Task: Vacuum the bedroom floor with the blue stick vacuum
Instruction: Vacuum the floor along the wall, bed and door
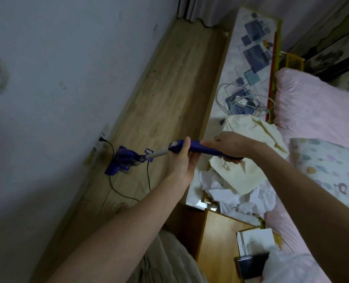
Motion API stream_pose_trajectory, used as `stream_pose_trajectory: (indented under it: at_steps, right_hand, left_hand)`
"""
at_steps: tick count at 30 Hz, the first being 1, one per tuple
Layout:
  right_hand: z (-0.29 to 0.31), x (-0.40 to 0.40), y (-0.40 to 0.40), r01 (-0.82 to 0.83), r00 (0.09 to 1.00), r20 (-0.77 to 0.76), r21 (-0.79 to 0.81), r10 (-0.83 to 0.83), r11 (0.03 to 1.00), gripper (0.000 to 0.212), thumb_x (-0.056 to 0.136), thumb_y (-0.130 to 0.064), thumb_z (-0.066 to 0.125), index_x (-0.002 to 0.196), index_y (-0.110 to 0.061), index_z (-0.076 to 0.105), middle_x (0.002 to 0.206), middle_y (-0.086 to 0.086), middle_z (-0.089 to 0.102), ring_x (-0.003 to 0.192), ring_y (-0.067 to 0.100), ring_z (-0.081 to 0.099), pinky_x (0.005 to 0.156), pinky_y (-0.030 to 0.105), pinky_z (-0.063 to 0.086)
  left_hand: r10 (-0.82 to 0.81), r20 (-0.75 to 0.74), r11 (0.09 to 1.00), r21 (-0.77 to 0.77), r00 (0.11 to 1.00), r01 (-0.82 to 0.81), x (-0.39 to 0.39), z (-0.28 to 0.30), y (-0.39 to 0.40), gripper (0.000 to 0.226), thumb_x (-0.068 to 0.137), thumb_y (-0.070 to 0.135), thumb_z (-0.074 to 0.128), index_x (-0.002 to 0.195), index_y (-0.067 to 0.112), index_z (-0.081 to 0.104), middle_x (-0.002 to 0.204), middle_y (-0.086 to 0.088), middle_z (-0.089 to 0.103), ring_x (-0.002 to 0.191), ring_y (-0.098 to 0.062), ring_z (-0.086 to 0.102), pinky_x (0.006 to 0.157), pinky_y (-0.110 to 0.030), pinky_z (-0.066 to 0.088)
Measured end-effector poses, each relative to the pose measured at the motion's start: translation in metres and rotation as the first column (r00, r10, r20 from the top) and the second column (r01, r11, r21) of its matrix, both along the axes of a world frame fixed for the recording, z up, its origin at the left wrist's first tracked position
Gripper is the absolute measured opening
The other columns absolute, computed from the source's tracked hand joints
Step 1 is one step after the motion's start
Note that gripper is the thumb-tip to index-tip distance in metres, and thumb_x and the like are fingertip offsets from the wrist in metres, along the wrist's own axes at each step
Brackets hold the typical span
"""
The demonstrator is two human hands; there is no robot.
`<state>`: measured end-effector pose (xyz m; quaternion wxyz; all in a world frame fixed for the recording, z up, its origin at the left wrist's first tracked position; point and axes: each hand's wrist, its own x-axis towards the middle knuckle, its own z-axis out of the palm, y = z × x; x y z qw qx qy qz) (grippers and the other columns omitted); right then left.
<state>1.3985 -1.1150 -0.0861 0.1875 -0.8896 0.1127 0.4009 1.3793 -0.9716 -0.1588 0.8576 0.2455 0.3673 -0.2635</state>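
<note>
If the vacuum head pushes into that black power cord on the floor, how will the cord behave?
The thin black power cord lies in loose curves on the wooden floor, so it is probably floppy and light. It would likely slide or bunch ahead of the blue vacuum head, possibly snagging there.

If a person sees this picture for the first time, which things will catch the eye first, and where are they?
First, the blue stick vacuum across the middle, gripped by the left hand near the grey tube and the right hand at the handle's end. Its head sits on the wooden floor beside the white wall, with a black cord looping behind. On the right, crumpled cream cloth lies by a pink quilt.
</note>
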Motion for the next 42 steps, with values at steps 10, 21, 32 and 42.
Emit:
stream_pose_trajectory:
  at_steps: [10,21,32,42]
  right_hand:
    - [-0.015,0.015,0.031,-0.029,0.998,0.064,0.001,0.029,1.000,0.079,0.090,-0.071,0.036,0.093,0.003,0.063,0.056,0.013,0.058,0.037,0.021,0.049,0.046,0.028,0.044]
    - [0.012,0.029,0.017,-0.122,0.991,0.048,-0.056,0.124,0.991,0.077,0.091,-0.070,0.035,0.085,0.001,0.064,0.058,0.012,0.059,0.039,0.019,0.050,0.048,0.029,0.046]
    - [-0.013,0.018,0.039,-0.185,0.968,0.152,-0.107,0.200,0.977,0.071,0.094,-0.067,0.033,0.085,-0.003,0.063,0.054,0.006,0.056,0.042,0.016,0.054,0.046,0.024,0.042]
    - [0.003,0.025,0.007,-0.204,0.936,0.227,-0.277,0.270,0.939,0.068,0.090,-0.072,0.031,0.072,-0.012,0.055,0.061,0.004,0.057,0.054,0.017,0.058,0.065,0.033,0.052]
  left_hand:
    - [0.047,-0.051,0.995,0.094,0.998,-0.043,0.016,-0.006,0.025,0.048,0.087,0.013,0.069,0.130,0.003,0.050,0.118,-0.018,0.065,0.095,-0.026,0.068,0.065,-0.030,0.060]
    - [0.124,-0.044,0.990,0.076,0.991,-0.120,0.015,0.006,0.004,0.047,0.084,0.016,0.072,0.126,0.006,0.055,0.114,-0.016,0.068,0.093,-0.024,0.070,0.062,-0.028,0.058]
    - [0.089,-0.075,0.975,0.210,0.993,-0.072,0.021,-0.004,0.018,0.047,0.087,0.018,0.067,0.129,0.006,0.050,0.109,-0.014,0.064,0.087,-0.022,0.067,0.058,-0.028,0.057]
    - [-0.035,-0.049,0.998,0.058,0.998,0.038,0.030,0.016,-0.002,0.038,0.093,0.016,0.061,0.126,0.003,0.046,0.105,-0.017,0.062,0.094,-0.028,0.065,0.067,-0.034,0.057]
